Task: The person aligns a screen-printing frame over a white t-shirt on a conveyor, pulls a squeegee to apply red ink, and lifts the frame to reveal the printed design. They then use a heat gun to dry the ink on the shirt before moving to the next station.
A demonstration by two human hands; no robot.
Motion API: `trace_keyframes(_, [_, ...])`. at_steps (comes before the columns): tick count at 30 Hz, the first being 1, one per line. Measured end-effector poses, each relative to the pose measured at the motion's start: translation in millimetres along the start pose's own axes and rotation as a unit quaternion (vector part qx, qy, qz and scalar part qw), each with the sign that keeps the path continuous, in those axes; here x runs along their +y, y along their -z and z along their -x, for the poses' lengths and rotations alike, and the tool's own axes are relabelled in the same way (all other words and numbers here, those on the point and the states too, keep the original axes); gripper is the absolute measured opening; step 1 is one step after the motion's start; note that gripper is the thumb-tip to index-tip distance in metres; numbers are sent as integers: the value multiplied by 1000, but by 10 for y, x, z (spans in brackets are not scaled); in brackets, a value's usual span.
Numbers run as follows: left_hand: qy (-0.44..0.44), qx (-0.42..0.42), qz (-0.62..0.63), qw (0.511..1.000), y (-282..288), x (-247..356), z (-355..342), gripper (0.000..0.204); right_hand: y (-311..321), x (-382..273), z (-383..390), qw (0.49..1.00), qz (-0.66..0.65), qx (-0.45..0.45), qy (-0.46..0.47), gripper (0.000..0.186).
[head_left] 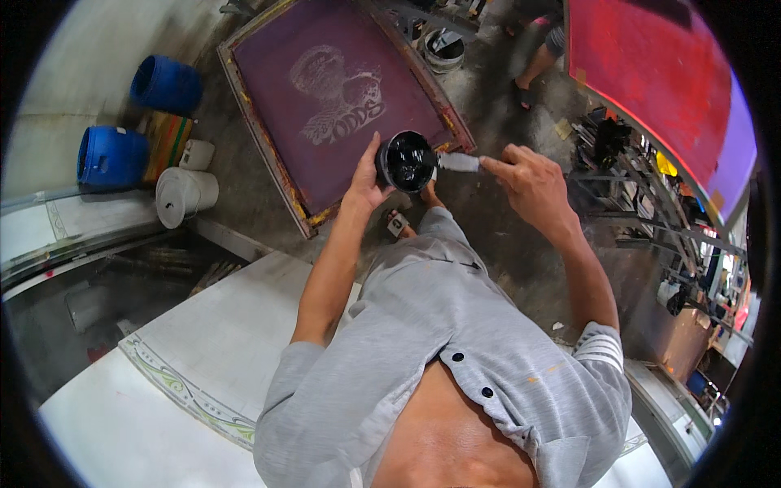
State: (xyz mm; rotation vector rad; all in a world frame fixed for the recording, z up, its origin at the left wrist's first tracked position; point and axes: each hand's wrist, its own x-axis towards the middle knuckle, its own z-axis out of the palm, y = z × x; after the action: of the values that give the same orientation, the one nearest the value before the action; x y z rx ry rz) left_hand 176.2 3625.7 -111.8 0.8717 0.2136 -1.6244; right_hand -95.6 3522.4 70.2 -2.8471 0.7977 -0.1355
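Note:
My left hand (366, 183) is wrapped round the side of a round tub (384, 167), tilted so that its mouth faces up toward me. Glossy black ink (409, 159) lies inside it. In my right hand (533, 187) is a flat, pale spatula (460, 163), its far end at the tub's right rim and dark there; motion blurs its outline a little. Just beyond the tub stands a screen-printing frame (262, 150) with yellow-stained edges. Its purple mesh (277, 61) carries a pale figure and lettering.
Blue barrels (114, 156) and a lidded white bucket (185, 198) stand at the left. A red panel (643, 61) juts in at upper right, above cluttered racks (683, 220). Another person's leg (537, 67) shows at the top. White patterned boards (220, 325) lie at lower left.

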Motion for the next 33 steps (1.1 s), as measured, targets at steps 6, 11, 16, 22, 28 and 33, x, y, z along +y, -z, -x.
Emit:
trace_keyframes(6, [-46, -18, 6, 999, 124, 76, 163, 63, -238, -201, -205, 975, -50, -207, -59, 23])
trace_keyframes(11, [-58, 20, -23, 998, 164, 30, 267, 71, -386, -217, -297, 757, -472, -380, -244, 23])
trace_keyframes(16, [-45, -47, 17, 998, 269, 63, 319, 74, -419, -191, -247, 758, -488, -318, -294, 24])
trace_keyframes(22, [-63, -56, 18, 996, 251, 93, 238, 75, -369, -472, -15, 919, -289, -208, -168, 24])
trace_keyframes(28, [-44, -54, -2, 998, 135, 47, 249, 76, -293, -511, 54, 859, -389, -220, -251, 27])
trace_keyframes(33, [-44, -73, 9, 996, 148, 25, 266, 78, -293, -445, 136, 858, -374, -198, -292, 28])
